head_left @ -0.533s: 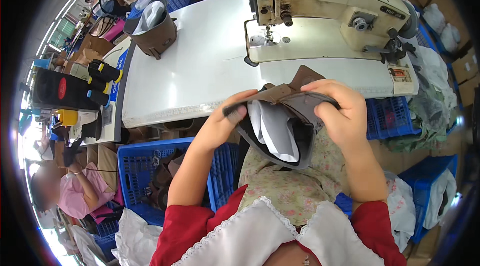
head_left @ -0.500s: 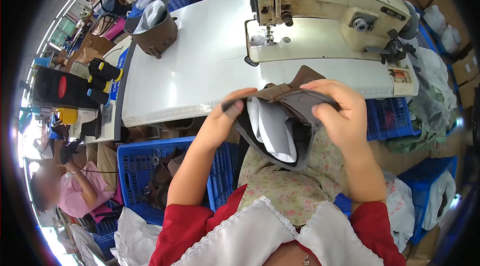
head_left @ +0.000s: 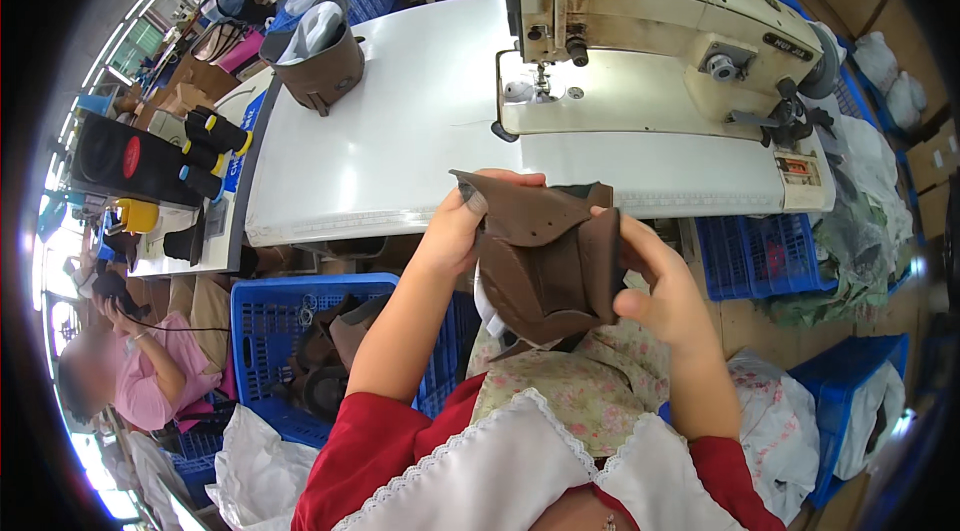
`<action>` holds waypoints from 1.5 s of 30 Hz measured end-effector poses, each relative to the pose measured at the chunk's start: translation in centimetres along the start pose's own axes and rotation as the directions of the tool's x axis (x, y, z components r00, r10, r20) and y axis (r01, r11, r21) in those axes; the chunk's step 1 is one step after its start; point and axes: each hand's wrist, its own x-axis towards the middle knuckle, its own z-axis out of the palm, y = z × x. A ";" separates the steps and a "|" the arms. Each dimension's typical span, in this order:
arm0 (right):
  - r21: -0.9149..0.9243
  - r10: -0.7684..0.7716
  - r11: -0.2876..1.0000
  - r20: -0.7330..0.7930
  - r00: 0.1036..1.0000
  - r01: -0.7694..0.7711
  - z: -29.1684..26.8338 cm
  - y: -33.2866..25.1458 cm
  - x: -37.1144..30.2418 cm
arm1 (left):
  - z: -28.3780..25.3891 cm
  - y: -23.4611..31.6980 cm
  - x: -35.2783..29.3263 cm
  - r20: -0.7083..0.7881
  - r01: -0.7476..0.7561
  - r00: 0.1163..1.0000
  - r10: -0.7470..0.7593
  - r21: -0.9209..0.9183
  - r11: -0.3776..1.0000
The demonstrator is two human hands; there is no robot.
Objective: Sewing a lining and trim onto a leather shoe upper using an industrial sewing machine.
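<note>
The left hand [head_left: 458,234] pinches a brown bag [head_left: 545,276] in the middle of the frame. The right hand [head_left: 660,283] touches its right edge; I cannot tell if it pinches. A sewing machine [head_left: 640,16] sits at upper right.

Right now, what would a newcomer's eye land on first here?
Probably the cream sewing machine, at the upper right on the white table. Next, the brown leather-like piece in front of it, left hand gripping its left side, right hand at its right edge. Then the brown pouch at the table's far left, white material showing in its opening.
</note>
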 end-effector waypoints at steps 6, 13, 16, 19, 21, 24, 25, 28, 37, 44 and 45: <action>0.294 0.011 0.955 -0.162 0.987 0.038 0.2 -0.6 0.2 | 1.4 0.7 -0.1 -0.097 -0.160 0.979 0.179 0.175 0.972; 0.247 0.037 0.968 -0.308 0.951 0.043 -2.9 -1.8 1.6 | 0.4 3.1 -2.1 0.483 -0.388 0.828 0.285 0.128 0.913; 0.188 -0.152 0.967 -0.130 0.980 0.175 -4.5 -3.0 3.0 | -0.2 3.6 -2.3 0.292 -0.171 0.929 0.227 -0.206 0.964; 0.049 -0.392 0.919 0.219 0.894 0.391 -4.6 -5.2 4.9 | -0.5 3.5 -1.0 0.067 0.225 0.974 -0.216 -0.196 0.954; -0.034 -0.458 0.848 0.458 0.762 0.529 -3.3 -6.3 5.8 | -0.1 3.0 -0.3 0.172 0.466 0.883 -0.437 -0.219 0.857; -0.054 -0.373 0.862 0.607 0.702 0.505 -1.4 -6.8 6.6 | 0.7 3.1 0.2 0.389 0.500 0.773 -0.501 0.112 0.859; -0.057 -0.370 0.864 0.600 0.709 0.500 -1.2 -6.7 6.6 | 0.9 3.3 0.4 0.415 0.508 0.759 -0.502 0.105 0.855; -0.198 -0.357 0.844 0.487 0.797 0.499 -2.9 -5.5 6.5 | 1.4 4.0 0.8 0.145 0.481 0.834 -0.532 0.281 0.830; 0.257 0.089 0.966 -0.235 0.968 -0.026 -2.1 7.8 -0.6 | 1.4 3.9 -2.3 -0.083 0.174 0.984 -0.156 0.312 0.934; 0.411 0.261 0.900 -0.244 0.934 -0.144 0.0 9.1 -1.8 | 2.9 3.5 -3.2 0.187 -0.051 0.979 -0.087 0.629 0.776; 0.316 0.246 0.934 -0.229 0.942 -0.167 -0.3 8.4 -1.5 | 3.2 3.3 -3.3 0.180 -0.039 0.979 -0.100 0.638 0.769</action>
